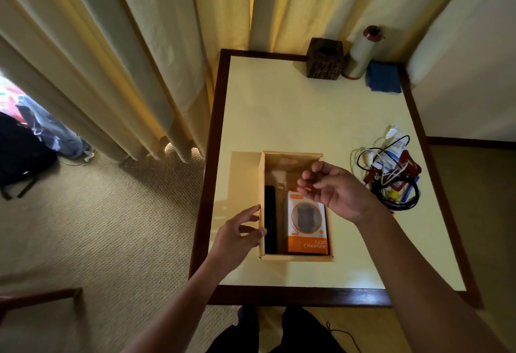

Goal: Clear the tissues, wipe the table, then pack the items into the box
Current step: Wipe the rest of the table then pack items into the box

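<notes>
Two items in your cardboard box [293, 154], remote [270, 221] and Fast Charger pack [307, 227]; left hand [237, 238] touches its wall, right hand [337, 190] hovers, both relaxed.

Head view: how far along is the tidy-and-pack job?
Done: no loose tissues on the table; blue cloth parked at the far corner; remote and charger pack lie in the box. In hand: left hand at the box's wall, right hand above it, both empty. Left: the cable pile.
</notes>
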Action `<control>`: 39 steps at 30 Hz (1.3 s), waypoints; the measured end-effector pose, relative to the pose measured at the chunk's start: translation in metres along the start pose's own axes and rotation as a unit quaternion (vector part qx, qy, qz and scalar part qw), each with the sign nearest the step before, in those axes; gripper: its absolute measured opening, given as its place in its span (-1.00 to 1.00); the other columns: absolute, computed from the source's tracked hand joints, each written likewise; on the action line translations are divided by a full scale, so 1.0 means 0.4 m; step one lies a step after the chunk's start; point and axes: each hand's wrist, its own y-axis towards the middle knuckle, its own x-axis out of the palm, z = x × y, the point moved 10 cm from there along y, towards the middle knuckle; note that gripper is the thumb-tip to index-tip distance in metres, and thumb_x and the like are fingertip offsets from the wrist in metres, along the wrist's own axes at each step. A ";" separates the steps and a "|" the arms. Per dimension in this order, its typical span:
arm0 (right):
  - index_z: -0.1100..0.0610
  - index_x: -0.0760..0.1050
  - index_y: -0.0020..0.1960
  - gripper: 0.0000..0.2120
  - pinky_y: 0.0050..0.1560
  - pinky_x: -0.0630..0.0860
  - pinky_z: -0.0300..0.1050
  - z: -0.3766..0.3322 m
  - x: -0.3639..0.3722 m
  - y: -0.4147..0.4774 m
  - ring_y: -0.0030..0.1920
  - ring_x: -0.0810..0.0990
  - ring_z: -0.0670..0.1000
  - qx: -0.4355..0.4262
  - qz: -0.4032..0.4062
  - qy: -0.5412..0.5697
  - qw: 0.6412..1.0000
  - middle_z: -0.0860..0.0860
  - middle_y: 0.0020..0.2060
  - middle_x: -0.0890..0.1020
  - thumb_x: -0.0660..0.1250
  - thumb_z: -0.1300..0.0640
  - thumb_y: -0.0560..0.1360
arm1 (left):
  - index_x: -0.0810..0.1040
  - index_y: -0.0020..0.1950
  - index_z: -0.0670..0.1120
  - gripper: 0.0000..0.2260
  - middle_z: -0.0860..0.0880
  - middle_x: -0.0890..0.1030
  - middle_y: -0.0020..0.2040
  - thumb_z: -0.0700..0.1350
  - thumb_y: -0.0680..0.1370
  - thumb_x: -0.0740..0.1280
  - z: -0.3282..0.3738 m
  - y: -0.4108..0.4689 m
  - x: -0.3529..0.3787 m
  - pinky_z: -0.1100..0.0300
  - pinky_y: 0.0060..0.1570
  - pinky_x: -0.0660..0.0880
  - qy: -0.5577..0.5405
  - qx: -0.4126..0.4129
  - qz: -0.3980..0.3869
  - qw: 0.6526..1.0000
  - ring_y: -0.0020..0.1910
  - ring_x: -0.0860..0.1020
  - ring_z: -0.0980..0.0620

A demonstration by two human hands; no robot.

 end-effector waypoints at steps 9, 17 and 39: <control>-0.03 0.58 0.10 -0.84 0.01 0.52 -0.16 -0.041 -0.092 -0.064 0.08 0.62 -0.06 -0.075 0.155 -0.596 0.784 -0.08 0.07 0.65 0.39 0.17 0.56 | 0.51 0.37 0.24 -0.52 0.02 0.59 0.22 -0.17 0.55 0.50 0.005 0.001 0.008 0.00 0.03 0.69 0.000 0.005 -0.006 1.000 0.11 0.67 0.00; -0.06 0.40 0.46 -0.54 0.13 0.49 0.03 0.030 -0.035 -0.098 0.21 0.45 0.12 -0.110 0.105 -0.799 0.582 -0.02 0.35 0.48 0.29 0.16 0.59 | 0.51 0.40 0.21 -0.52 0.02 0.59 0.23 -0.15 0.56 0.50 0.006 0.001 0.008 -0.01 0.03 0.69 0.007 0.013 -0.005 1.000 0.13 0.67 -0.01; 0.16 0.53 0.33 -0.71 0.04 0.54 -0.06 0.097 0.063 0.252 -0.09 0.56 0.05 0.170 0.003 -0.846 0.505 0.04 -0.11 0.54 0.26 0.17 0.63 | 0.49 0.47 0.17 -0.49 0.06 0.60 0.25 -0.10 0.56 0.50 -0.004 0.006 0.000 -0.08 0.03 0.69 0.028 0.028 0.002 0.999 0.11 0.67 0.07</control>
